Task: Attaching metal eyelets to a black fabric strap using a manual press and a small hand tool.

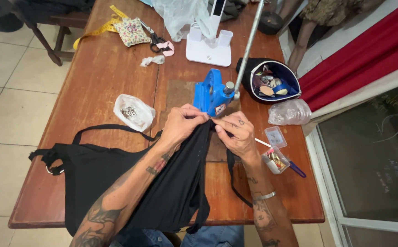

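Near the middle of the worn brown wooden table (94,91), both hands pinch a black fabric garment with straps (116,183) right at the base of a blue metal hand press with a long grey lever (212,93). Left hand (180,126) closed on the cloth edge, fingertips tight; right hand (238,132) closed on the same edge just beside it, touching. Rest of the garment trails off the near table edge. Small clear plastic bag of metal bits (132,112) sits left of the press, open black pouch of parts (272,80) to the far right, clear plastic box (275,158) near right. Risk: fingers sit very close to the press head, so a pinch looks possible; hanging cloth weight could drag the edge out of line.
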